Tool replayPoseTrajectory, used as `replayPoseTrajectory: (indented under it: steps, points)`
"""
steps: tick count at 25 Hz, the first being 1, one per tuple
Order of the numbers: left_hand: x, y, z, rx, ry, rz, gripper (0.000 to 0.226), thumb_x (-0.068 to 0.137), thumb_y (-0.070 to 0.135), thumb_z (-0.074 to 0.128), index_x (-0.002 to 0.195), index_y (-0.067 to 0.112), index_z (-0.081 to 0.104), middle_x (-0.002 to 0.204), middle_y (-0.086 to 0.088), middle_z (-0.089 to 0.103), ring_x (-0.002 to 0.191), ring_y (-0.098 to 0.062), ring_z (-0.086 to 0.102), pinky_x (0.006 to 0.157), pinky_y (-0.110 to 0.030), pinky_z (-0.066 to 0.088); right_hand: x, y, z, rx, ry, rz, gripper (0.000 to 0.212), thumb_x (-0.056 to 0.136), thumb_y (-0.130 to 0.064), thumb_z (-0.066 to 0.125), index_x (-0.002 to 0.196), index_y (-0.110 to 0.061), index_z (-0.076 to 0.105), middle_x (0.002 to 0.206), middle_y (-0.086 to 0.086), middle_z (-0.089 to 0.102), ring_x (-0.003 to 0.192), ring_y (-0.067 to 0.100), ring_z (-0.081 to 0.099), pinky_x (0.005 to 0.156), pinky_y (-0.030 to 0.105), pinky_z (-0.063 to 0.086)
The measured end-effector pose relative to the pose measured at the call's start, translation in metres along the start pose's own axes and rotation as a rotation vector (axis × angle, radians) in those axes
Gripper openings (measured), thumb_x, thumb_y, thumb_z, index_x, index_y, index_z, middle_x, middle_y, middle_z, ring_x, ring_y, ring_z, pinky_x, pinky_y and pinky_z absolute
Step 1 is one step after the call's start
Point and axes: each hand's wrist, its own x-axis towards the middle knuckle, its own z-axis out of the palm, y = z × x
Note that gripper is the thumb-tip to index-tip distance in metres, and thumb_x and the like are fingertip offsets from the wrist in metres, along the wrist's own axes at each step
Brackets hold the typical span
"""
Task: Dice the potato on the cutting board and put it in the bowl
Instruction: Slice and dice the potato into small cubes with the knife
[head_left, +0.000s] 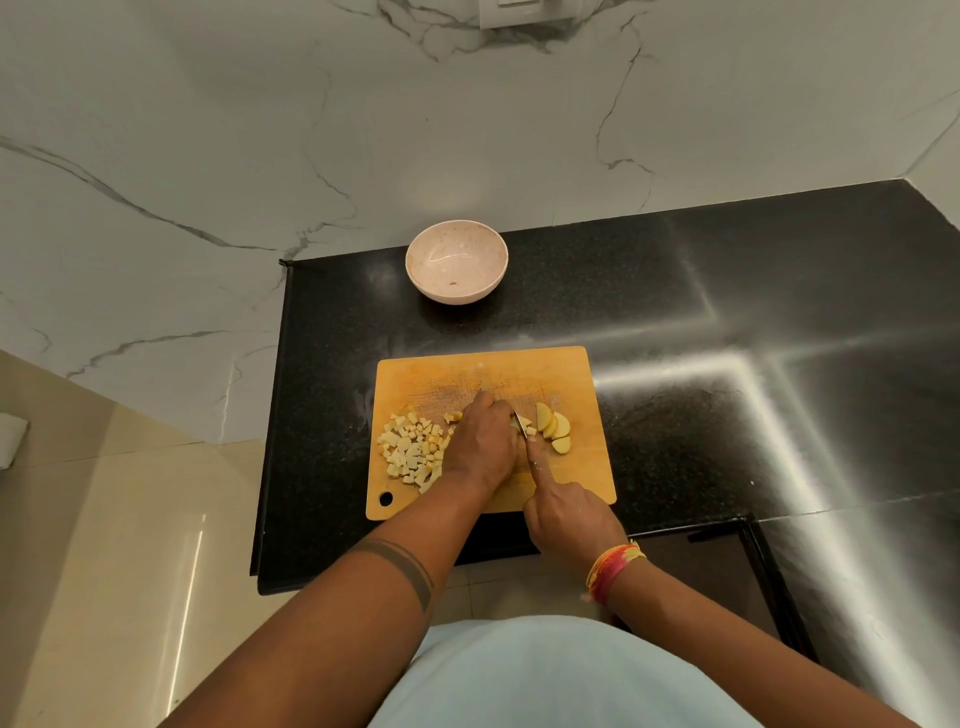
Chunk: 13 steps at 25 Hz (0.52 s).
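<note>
An orange cutting board (582, 467) lies on the black counter. A heap of diced potato (413, 449) sits on its left part. Several uncut potato slices (555, 427) lie on the right part. My left hand (485, 447) lies curled over potato pieces in the middle of the board, hiding most of them. My right hand (563, 512) grips a knife (521, 422), index finger stretched along its back; only a bit of blade shows, between the left hand and the slices. A pale pink bowl (456, 267) stands beyond the board, with nothing in it but a small speck.
The black counter (701, 322) runs to the right and back to a white marbled wall (208, 130). Its left edge drops off to a beige tiled floor (119, 545). A dark rail (763, 561) runs along the counter front at the right.
</note>
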Motion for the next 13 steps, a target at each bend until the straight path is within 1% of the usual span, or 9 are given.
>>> replayPoseTrajectory:
  steps: [4, 8, 11, 13]
  points:
    - [0.0, -0.001, 0.001, -0.005, 0.019, 0.011, 0.031, 0.101, 0.021, 0.055, 0.131, 0.012, 0.059, 0.131, -0.006, 0.05, 0.122, -0.024, 0.051, 0.1, -0.032, 0.044, -0.019, 0.006, 0.006, -0.021, 0.001, -0.021, 0.085, 0.102, -0.031, 0.039, 0.157, -0.031, -0.025, 0.073, 0.005, 0.063, 0.059, 0.022, 0.059, 0.06, 0.039, 0.054]
    - [0.0, -0.001, 0.0, 0.004, 0.006, 0.02, 0.03, 0.101, 0.02, 0.054, 0.13, 0.011, 0.06, 0.129, -0.006, 0.05, 0.122, -0.024, 0.049, 0.1, -0.034, 0.044, -0.03, 0.011, 0.003, 0.043, 0.007, -0.022, 0.084, 0.102, -0.03, 0.039, 0.156, -0.037, -0.024, 0.069, -0.001, 0.061, 0.057, 0.019, 0.058, 0.058, 0.041, 0.053]
    - [-0.003, -0.005, -0.001, 0.033, 0.005, 0.065, 0.032, 0.101, 0.02, 0.055, 0.131, 0.012, 0.06, 0.128, -0.005, 0.049, 0.123, -0.025, 0.045, 0.1, -0.037, 0.045, -0.025, 0.008, 0.0, 0.063, 0.045, -0.019, 0.086, 0.1, -0.028, 0.04, 0.157, -0.039, -0.023, 0.065, 0.001, 0.061, 0.054, 0.022, 0.057, 0.056, 0.044, 0.053]
    - [-0.007, -0.011, -0.002, 0.057, 0.031, 0.1, 0.033, 0.099, 0.023, 0.057, 0.131, 0.013, 0.06, 0.126, -0.004, 0.05, 0.119, -0.024, 0.045, 0.1, -0.039, 0.046, -0.016, 0.004, -0.003, 0.08, 0.05, 0.005, 0.083, 0.099, -0.028, 0.04, 0.159, -0.037, -0.017, 0.068, 0.004, 0.062, 0.056, 0.025, 0.057, 0.057, 0.043, 0.051]
